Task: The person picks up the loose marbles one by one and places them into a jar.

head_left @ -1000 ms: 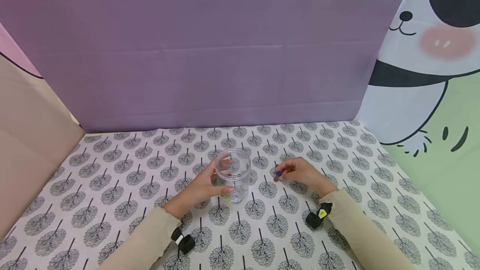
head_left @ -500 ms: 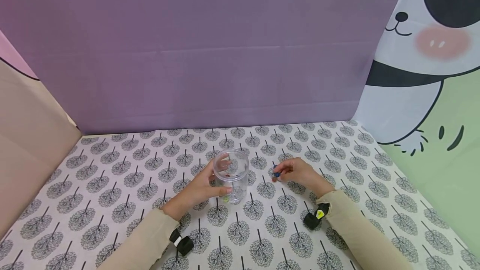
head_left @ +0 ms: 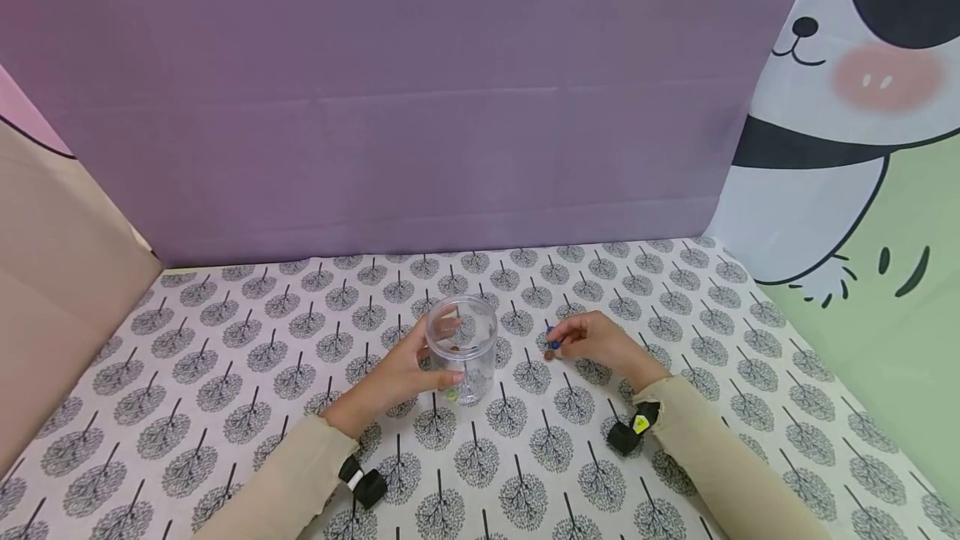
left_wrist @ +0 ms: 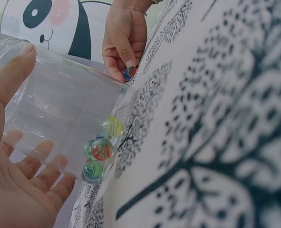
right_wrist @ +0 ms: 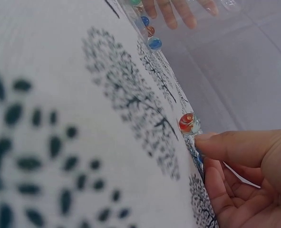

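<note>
My left hand (head_left: 408,377) grips a clear plastic jar (head_left: 482,365), thumb on the near side and fingers round the far side. The jar is upright on the cloth. Low inside it lie several glass marbles (left_wrist: 102,151), with yellow, green and red swirls, clearest in the left wrist view. Right of the jar, my right hand (head_left: 598,344) is down at the cloth with thumb and fingertips around a blue marble (right_wrist: 200,157), mostly hidden by the thumb. An orange-red swirled marble (right_wrist: 188,123) sits just beyond the thumb tip.
A white cloth (head_left: 517,473) with grey tree prints covers the table. A purple backdrop (head_left: 442,148) rises at its far edge, with a panda-printed panel (head_left: 825,215) on the right and a beige panel (head_left: 60,290) on the left. Both wrists wear black camera straps.
The head view has shifted slightly. The left hand keeps its hold on the jar; the right hand stays at the marbles, with the orange-red one showing slightly clearer of its fingertips.
</note>
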Demonstrator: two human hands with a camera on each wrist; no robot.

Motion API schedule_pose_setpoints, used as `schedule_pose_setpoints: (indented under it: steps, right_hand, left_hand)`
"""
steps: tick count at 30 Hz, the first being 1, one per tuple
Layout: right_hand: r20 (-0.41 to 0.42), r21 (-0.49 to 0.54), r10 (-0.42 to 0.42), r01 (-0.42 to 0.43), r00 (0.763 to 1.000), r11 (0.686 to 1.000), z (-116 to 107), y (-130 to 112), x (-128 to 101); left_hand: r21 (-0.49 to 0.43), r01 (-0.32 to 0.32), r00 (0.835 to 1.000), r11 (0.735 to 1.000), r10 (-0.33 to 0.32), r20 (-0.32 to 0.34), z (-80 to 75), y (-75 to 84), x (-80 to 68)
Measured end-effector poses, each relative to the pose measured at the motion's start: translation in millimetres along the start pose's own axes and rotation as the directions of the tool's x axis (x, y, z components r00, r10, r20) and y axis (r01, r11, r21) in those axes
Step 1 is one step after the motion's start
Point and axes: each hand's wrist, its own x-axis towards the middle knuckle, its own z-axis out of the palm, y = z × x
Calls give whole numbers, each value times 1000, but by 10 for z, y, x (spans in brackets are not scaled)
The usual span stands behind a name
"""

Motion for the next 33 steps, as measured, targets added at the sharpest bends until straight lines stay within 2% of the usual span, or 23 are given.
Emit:
schedule_pose_setpoints:
  steps: [13, 21, 27, 33]
  right_hand:
    - [9, 19, -39, 38, 999, 999, -16, -18, 1]
    - [8, 25, -26, 25, 1000, 999, 0, 2, 0]
    - [13, 33, -57, 56, 998, 998, 12, -44, -21]
    - [-5, 22, -42, 42, 999, 999, 29, -99, -56]
  left_hand:
    - [0, -7, 1000, 1000, 7, 4, -7, 23, 11]
    - [-7, -2, 1000, 1000, 2, 5, -8, -15, 11]
    - [-3, -1, 1000, 1000, 1, -5, -7, -13, 10]
    - [-2, -11, 1000, 1000, 11, 4, 0, -6, 11]
